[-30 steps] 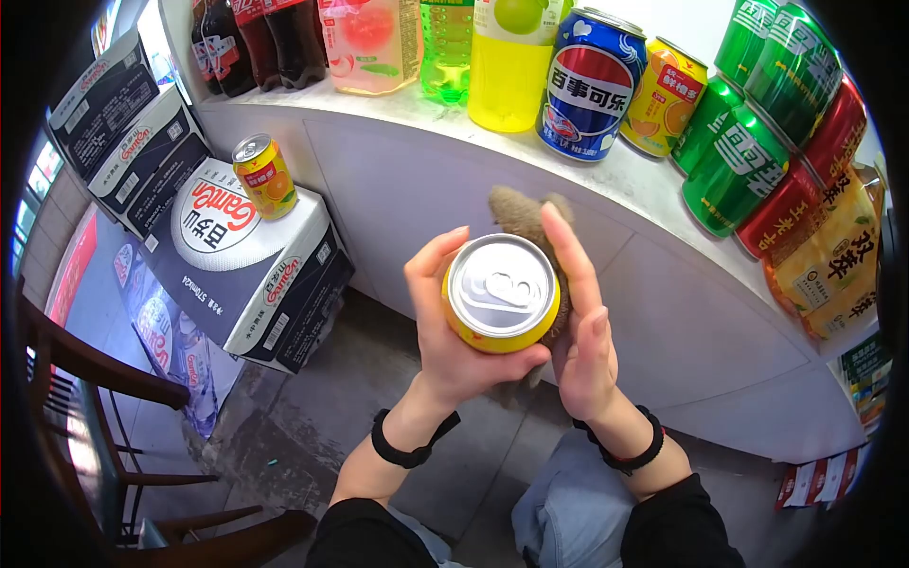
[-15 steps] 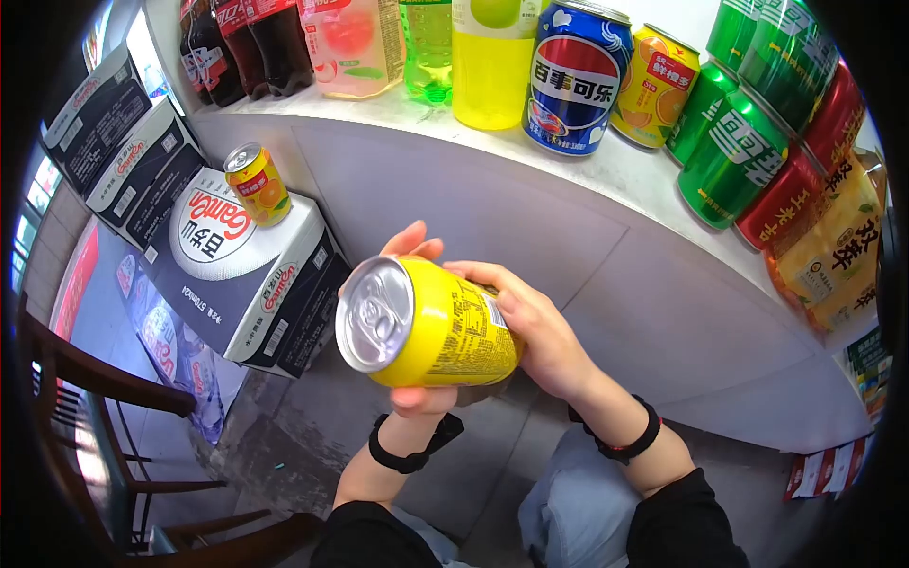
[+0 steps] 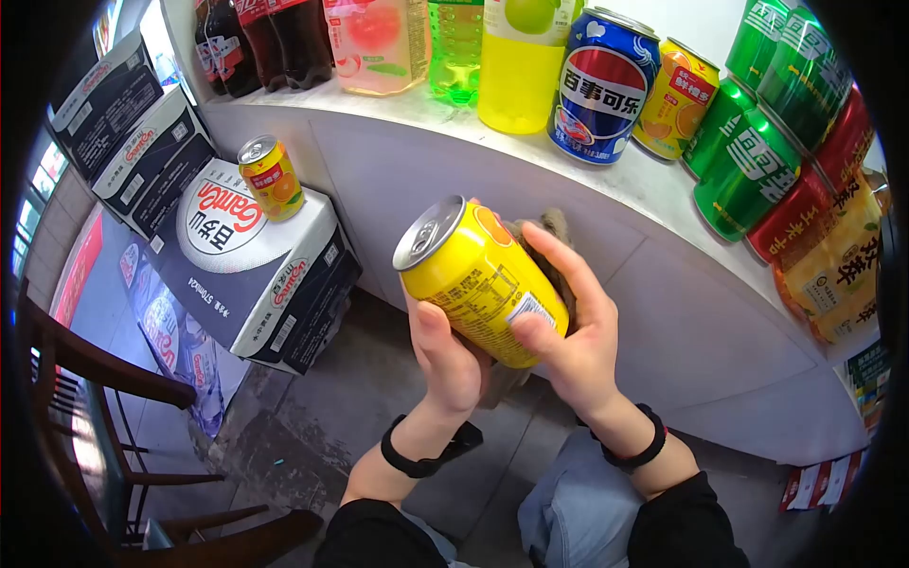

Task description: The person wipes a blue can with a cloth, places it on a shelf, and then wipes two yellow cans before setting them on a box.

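Observation:
A yellow drink can point(image 3: 488, 279) is held between both hands in the middle of the head view, tilted, its silver top toward the upper left. My left hand point(image 3: 445, 364) supports it from the lower left, the thumb on its side and most fingers hidden behind. My right hand point(image 3: 573, 331) grips the lower end, thumb near the barcode and index finger along the far side. A brownish cloth point(image 3: 549, 232) shows behind the can, partly covered by it and my right hand.
Bottles, a blue can point(image 3: 603, 87), an orange drink can point(image 3: 674, 99) and stacked green cans point(image 3: 748, 170) line the curved counter point(image 3: 379, 109). Another orange can point(image 3: 271, 178) stands on a carton point(image 3: 213, 275) at left. A wooden chair point(image 3: 104, 369) is at lower left.
The can has moved right and turned, its top now higher and an orange picture showing. My left thumb has come onto its side, my right hand has shifted, and the cloth has come into sight.

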A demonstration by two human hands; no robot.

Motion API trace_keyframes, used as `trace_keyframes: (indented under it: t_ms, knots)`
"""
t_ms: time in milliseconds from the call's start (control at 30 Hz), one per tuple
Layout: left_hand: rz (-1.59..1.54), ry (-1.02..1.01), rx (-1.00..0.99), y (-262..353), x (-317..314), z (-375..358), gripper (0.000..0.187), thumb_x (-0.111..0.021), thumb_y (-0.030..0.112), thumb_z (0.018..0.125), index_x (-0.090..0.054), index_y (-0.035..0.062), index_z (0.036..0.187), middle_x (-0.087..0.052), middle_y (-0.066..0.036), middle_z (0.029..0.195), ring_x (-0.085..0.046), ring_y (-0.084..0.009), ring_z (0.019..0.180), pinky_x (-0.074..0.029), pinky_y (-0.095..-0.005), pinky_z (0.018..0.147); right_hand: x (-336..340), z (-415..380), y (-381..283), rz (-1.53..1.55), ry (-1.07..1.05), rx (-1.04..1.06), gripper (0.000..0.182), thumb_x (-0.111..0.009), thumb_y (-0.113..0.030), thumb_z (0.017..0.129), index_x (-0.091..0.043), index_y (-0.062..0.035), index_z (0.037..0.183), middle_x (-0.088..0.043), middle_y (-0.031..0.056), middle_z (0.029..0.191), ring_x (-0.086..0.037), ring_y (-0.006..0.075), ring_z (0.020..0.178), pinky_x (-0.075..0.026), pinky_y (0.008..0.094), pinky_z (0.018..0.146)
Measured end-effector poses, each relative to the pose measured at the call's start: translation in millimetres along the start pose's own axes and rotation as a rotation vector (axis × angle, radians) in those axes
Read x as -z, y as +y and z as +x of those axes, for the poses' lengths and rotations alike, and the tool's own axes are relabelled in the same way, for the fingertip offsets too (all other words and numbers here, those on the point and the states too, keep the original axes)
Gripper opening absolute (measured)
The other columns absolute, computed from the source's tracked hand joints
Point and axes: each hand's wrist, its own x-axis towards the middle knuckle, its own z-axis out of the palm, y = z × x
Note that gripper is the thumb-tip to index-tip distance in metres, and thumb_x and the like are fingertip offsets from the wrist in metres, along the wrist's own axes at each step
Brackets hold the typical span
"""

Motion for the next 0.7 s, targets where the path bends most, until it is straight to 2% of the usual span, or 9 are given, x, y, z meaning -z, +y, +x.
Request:
trace_keyframes:
  t_ms: [67,167,300,367,433,533,567,633,700]
  knots:
    - [-0.009,-0.087,0.043,-1.8,11.0,-3.7,0.086,-0.040,0.069,0.084,-0.025,0.0066,0.141,-0.040,-0.012,0.137,-0.043,-0.0251,0.123,-0.034,-0.0413,0.103,-1.1,-2.1,0.2,-0.321,-0.039,0.196,0.066,-0.073,-0.019,0.076,-0.044,0.0015,0.131,-0.053,0.0169,0.118,-0.054,0.0222,0.108,-0.041,0.0313,0.093]
    - [-0.063,0.032,0.089,14.2,8.7,-5.7,0.083,-0.072,0.052,0.072,-0.039,-0.0030,0.125,-0.053,-0.011,0.117,-0.054,-0.0182,0.105,-0.044,-0.0305,0.090,-4.0,-2.6,-5.0,-0.541,-0.120,0.396,0.065,-0.069,-0.013,0.075,-0.043,0.0028,0.132,-0.052,0.0225,0.122,-0.055,0.0313,0.105,-0.041,0.0339,0.092]
    - [0.017,-0.085,0.070,11.5,16.3,-2.1,0.077,-0.074,0.046,0.073,-0.040,-0.0017,0.122,-0.052,-0.009,0.114,-0.053,-0.0160,0.104,-0.044,-0.0289,0.089,-0.1,-0.9,-12.8,-0.532,-0.147,0.477,0.061,-0.064,-0.013,0.075,-0.045,0.0039,0.131,-0.050,0.0242,0.125,-0.053,0.0370,0.107,-0.040,0.0384,0.094]
    - [-0.048,-0.077,0.060,9.2,7.5,-2.7,0.073,-0.074,0.043,0.074,-0.039,-0.0002,0.121,-0.051,-0.007,0.111,-0.052,-0.0141,0.101,-0.044,-0.0271,0.086,7.4,3.6,-20.1,-0.686,-0.295,0.577,0.063,-0.054,-0.020,0.082,-0.035,0.0123,0.133,-0.046,0.0265,0.129,-0.046,0.0357,0.121,-0.032,0.0395,0.103]
    - [-0.009,-0.101,0.070,11.0,6.8,-3.9,0.067,-0.068,0.043,0.079,-0.037,0.0005,0.121,-0.050,-0.007,0.109,-0.051,-0.0141,0.099,-0.043,-0.0277,0.086,6.9,8.1,-22.0,-0.648,-0.307,0.579,0.060,-0.055,-0.017,0.078,-0.041,0.0105,0.130,-0.047,0.0281,0.128,-0.047,0.0396,0.119,-0.032,0.0417,0.103]
    - [0.096,-0.047,0.173,8.7,10.6,-6.2,0.060,-0.033,0.050,0.088,-0.048,0.0028,0.121,-0.057,-0.008,0.114,-0.057,-0.0185,0.099,-0.045,-0.0333,0.085,0.4,10.8,-20.5,-0.760,-0.323,0.658,0.054,-0.055,-0.013,0.069,-0.056,0.0029,0.120,-0.051,0.0280,0.122,-0.047,0.0454,0.117,-0.030,0.0504,0.103]
    - [0.095,-0.043,0.171,6.4,13.3,-7.4,0.060,-0.033,0.050,0.088,-0.048,0.0028,0.121,-0.057,-0.008,0.114,-0.057,-0.0185,0.099,-0.045,-0.0333,0.085,0.0,11.0,-19.6,-0.760,-0.327,0.659,0.054,-0.055,-0.013,0.069,-0.056,0.0029,0.120,-0.051,0.0280,0.122,-0.047,0.0454,0.117,-0.030,0.0504,0.103]
    - [-0.096,0.030,0.276,12.1,11.9,-6.0,0.066,-0.027,0.053,0.088,-0.047,0.0026,0.124,-0.055,-0.011,0.120,-0.056,-0.0224,0.105,-0.044,-0.0367,0.090,-1.0,11.0,-17.7,-0.672,-0.335,0.642,0.051,-0.056,-0.014,0.062,-0.066,-0.0087,0.112,-0.064,0.0159,0.094,-0.052,0.0449,0.111,-0.032,0.0575,0.102]
    - [-0.527,-0.097,0.397,28.3,7.7,-0.2,0.072,-0.024,0.059,0.087,-0.046,0.0025,0.126,-0.053,-0.016,0.123,-0.054,-0.0281,0.108,-0.044,-0.0398,0.093,-4.3,10.0,-7.6,-0.635,-0.318,0.758,0.048,-0.052,-0.015,0.057,-0.072,-0.0126,0.101,-0.066,0.0131,0.090,-0.055,0.0409,0.110,-0.038,0.0525,0.098]
